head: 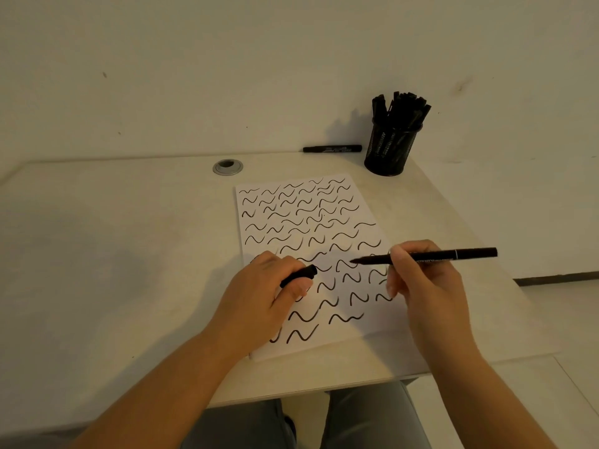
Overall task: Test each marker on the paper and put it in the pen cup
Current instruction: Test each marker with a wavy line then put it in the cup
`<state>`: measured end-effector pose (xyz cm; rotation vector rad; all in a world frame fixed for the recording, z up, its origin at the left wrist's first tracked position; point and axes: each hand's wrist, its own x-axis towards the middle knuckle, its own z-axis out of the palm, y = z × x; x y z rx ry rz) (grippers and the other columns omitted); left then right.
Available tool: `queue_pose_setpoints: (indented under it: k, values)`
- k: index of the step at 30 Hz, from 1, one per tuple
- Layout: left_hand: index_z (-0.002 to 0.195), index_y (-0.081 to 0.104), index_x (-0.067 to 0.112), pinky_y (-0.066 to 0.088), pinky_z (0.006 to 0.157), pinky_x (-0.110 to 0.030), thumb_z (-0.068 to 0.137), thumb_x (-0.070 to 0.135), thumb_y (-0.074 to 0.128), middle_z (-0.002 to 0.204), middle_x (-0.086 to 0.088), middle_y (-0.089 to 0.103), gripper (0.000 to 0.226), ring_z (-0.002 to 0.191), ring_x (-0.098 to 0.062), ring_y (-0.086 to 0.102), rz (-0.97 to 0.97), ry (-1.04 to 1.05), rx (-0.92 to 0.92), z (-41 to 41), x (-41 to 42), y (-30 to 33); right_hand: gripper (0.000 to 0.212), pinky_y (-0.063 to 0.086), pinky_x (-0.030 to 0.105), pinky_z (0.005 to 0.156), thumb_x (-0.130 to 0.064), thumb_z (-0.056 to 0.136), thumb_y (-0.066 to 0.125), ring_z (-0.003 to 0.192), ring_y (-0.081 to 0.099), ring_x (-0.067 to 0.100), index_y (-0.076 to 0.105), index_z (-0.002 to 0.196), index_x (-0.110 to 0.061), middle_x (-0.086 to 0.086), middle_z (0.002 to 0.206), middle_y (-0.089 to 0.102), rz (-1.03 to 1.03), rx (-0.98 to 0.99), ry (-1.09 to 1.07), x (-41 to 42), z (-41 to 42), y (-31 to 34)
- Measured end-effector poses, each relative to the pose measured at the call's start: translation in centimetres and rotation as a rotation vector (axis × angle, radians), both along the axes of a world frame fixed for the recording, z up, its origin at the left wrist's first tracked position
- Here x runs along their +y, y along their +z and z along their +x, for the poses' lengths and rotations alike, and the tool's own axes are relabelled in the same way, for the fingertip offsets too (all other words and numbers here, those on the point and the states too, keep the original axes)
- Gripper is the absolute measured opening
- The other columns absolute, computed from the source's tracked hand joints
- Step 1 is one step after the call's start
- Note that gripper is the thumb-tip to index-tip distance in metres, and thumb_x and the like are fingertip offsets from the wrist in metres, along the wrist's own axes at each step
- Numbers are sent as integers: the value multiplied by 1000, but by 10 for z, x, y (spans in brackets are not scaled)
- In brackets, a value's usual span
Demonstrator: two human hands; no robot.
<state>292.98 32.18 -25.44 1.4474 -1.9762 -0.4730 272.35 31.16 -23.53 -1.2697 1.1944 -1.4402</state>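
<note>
In the head view, the right hand (421, 280) is grasping an uncapped marker (428, 256) between thumb and fingers, nearly level, with the tip pointing left over the paper (311, 222); whether the tip is touching the sheet I cannot tell. The left hand (259, 299) is resting on the paper, probably to keep it from sliding, and its fingers are clenching the cap (299, 276), kept close for closing again. The paper is carrying many wavy test lines. The pen cup (390, 147) is standing at the far edge of the desk (129, 254), full of markers, and one spare marker (332, 148) is lying just beside it, seemingly waiting for its test.
</note>
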Motion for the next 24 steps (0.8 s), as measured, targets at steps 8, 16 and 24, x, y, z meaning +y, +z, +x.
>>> queue_pose_setpoints:
  k: [8,16,24]
  values:
    - [86,56,33,35,65,-9,87,43,40,76,24,46,19,82,3,46,-15,-7,-12,0,0,2,33,41,16,48,-15,92,43,47,47,11,63,66,-20,-1,49,54,8,-199,183,-8,25,2]
    - [91,60,27,33,64,-7,86,51,34,74,24,44,36,78,8,44,-30,-10,1,-1,1,5,33,42,16,48,-11,93,44,46,47,10,60,65,-19,0,48,53,49,-122,172,-12,31,-1]
    - [95,58,24,33,60,-9,89,42,38,66,21,44,27,71,1,47,-45,20,19,-2,0,6,18,47,18,56,-2,90,49,53,54,12,53,76,-12,-1,53,60,-6,-26,374,-18,41,-1]
